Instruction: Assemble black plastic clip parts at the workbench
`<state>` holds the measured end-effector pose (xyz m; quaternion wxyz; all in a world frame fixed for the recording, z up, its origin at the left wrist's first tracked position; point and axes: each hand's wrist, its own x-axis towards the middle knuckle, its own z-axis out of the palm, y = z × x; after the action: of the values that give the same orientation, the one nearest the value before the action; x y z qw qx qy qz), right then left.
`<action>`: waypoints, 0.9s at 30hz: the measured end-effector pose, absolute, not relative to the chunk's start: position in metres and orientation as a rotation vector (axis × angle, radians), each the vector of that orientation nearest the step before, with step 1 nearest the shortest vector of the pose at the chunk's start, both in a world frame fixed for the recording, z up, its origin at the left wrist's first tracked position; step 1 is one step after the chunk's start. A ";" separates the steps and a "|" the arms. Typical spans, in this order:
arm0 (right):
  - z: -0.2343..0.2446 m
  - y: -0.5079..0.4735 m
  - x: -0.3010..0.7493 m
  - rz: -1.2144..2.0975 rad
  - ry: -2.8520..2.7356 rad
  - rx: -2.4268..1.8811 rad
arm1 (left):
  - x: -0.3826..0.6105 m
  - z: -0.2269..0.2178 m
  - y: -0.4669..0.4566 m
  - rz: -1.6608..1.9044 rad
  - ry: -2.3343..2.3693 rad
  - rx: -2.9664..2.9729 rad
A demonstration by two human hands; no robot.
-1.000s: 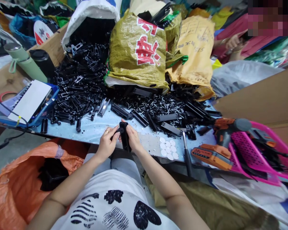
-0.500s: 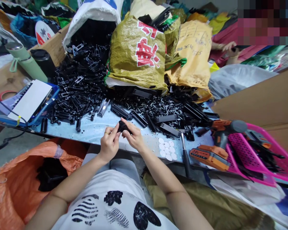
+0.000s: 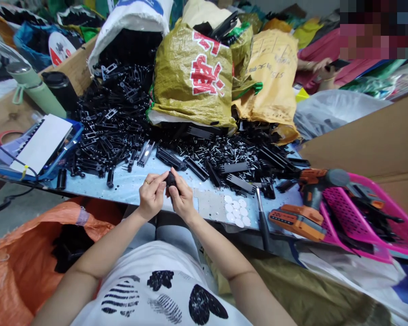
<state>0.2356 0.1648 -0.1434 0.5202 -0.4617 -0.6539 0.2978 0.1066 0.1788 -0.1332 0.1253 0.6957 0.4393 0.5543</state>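
Large red Chinese characters — unreadable at this angle — on the yellow sack [image 3: 193, 72]

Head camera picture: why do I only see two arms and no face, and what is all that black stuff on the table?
The camera sits on a person's head and looks down, so you see what they see: their own arms and hands. The left hand and right hand pinch one small black plastic part between the fingertips, just above the near edge of the pale blue table. Behind it lies a big heap of black plastic parts, spilling from a white sack. A yellow sack with red writing stands beside it. To the right lie an orange cordless drill and a pink basket. An orange bag sits by the person's left knee. Another person's hand shows far back.
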 end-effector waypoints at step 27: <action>-0.153 0.186 0.288 1.057 -1.525 -1.129 | 0.108 -0.155 0.173 0.829 0.731 0.865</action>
<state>0.2879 0.1859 -0.1528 0.4660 -0.4598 -0.6212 0.4307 0.1083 0.1732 -0.1551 0.7637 0.3978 0.3364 0.3813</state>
